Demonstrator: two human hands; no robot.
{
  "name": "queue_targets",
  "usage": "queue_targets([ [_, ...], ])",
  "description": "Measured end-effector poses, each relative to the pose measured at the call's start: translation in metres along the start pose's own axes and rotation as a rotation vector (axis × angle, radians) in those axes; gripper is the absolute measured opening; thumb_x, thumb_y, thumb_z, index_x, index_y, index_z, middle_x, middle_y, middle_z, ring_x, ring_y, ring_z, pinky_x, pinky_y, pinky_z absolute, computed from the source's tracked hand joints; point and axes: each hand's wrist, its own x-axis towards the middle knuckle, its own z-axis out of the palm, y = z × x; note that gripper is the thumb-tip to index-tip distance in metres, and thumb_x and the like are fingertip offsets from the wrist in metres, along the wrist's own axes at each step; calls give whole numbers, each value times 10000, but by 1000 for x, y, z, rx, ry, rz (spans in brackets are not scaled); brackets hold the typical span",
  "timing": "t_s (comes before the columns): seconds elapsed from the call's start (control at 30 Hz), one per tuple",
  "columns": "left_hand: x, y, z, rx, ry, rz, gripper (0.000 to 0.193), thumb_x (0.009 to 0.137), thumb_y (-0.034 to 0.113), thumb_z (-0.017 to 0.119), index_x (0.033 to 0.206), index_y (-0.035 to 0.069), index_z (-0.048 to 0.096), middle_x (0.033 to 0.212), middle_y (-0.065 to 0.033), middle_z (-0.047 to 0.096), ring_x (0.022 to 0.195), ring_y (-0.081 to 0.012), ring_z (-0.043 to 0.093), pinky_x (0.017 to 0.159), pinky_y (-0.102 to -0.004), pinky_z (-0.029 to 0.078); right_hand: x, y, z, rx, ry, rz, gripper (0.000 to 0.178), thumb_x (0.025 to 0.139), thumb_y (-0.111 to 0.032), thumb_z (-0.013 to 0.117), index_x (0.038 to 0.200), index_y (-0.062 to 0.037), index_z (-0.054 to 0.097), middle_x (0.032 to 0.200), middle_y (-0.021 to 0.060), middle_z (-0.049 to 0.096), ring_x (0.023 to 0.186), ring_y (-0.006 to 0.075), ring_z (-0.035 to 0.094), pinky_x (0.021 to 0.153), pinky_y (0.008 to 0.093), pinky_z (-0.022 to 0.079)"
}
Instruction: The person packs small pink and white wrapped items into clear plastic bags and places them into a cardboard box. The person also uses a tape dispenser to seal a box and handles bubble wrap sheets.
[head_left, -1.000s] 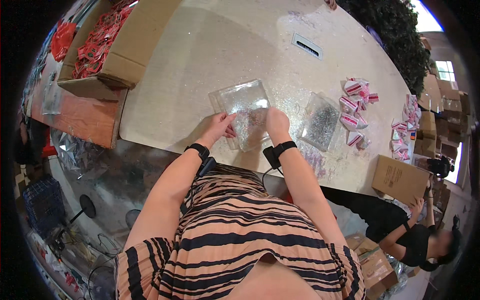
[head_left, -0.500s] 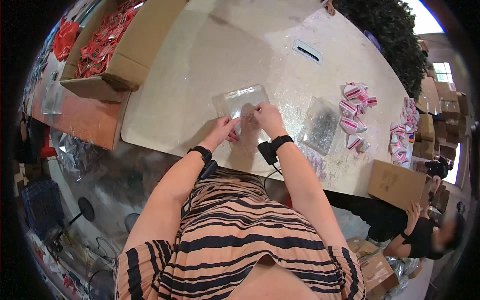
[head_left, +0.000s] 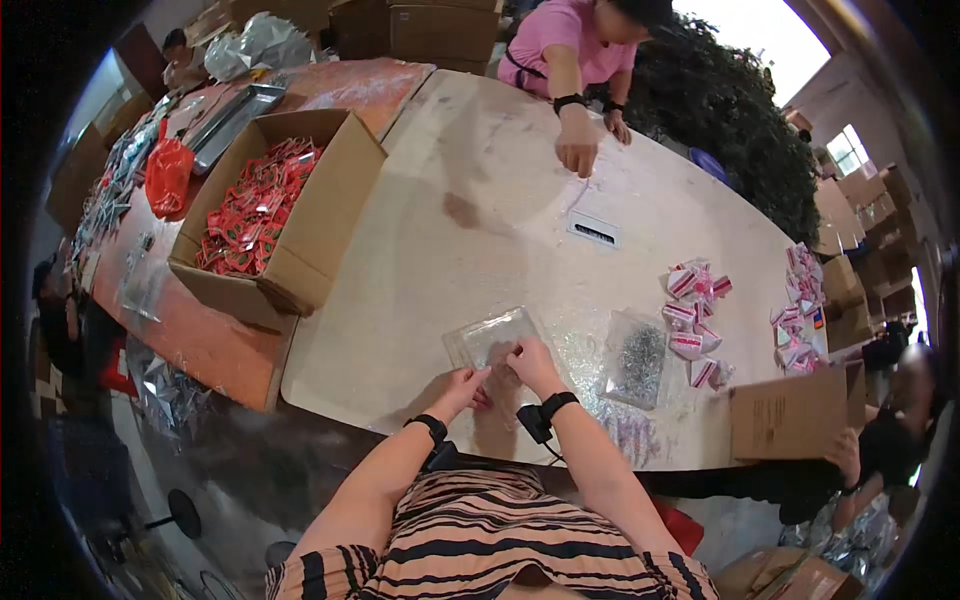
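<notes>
A clear plastic tray (head_left: 492,328) lies on the pale table in front of me. My left hand (head_left: 462,390) is at its near left side, thumb and fingers closed together. Over the tray's near right part, my right hand (head_left: 535,367) is closed in a pinch. Whatever the fingertips hold is too small or too see-through to make out. Right of my hands lies another clear tray (head_left: 636,365) with dark glittery bits in it. Beyond that sits a cluster of pink-and-white wrapped packets (head_left: 690,315).
An open cardboard box (head_left: 285,215) of red packets stands at the left. More pink-and-white packets (head_left: 797,305) lie at the right edge, near a cardboard box (head_left: 790,412) touched by a co-worker. Across the table, a person in pink (head_left: 560,45) reaches toward a table slot (head_left: 594,230).
The view has tilted up, so the table sits lower and the person in pink now shows. My hands stay at the tray, the fingers still closed.
</notes>
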Motion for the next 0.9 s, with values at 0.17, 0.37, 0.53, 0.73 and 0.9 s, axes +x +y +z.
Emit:
queue_targets([
  [0.17,-13,15,3,-40,-14,-42,431,834,404,589,901,-4,468,702,-141,580,541,-237,628,451,-337,518,-12,-5,-11,163,-5,113,121,684,-87,605,764,1,582,728,194,597,675,335,594,615,379,481],
  [0.37,-35,83,16,972,218,224,615,773,449,619,1100,-33,422,933,-237,594,766,-340,623,614,-392,501,-26,-5,-32,434,88,211,97,724,-3,596,805,45,575,623,111,585,536,153,602,462,282,468],
  [0.53,10,159,24,1107,324,623,503,756,323,646,1096,-18,500,1073,-205,566,1014,-346,531,849,-418,431,-30,-16,-35,539,114,250,152,740,1,604,876,54,560,643,95,584,524,150,590,463,256,466],
  [0.73,75,228,81,746,108,662,582,765,345,655,1168,-43,493,1075,-200,559,985,-262,549,831,-342,443,-38,-21,-35,645,152,212,130,762,0,614,863,47,546,616,70,567,515,124,576,449,240,450],
  [0.9,78,231,130,543,-69,592,755,764,353,668,1303,-55,331,1214,-241,466,1077,-265,504,894,-324,408,-47,-6,-59,841,205,352,118,784,-17,596,865,21,518,614,54,568,501,109,574,447,225,449],
])
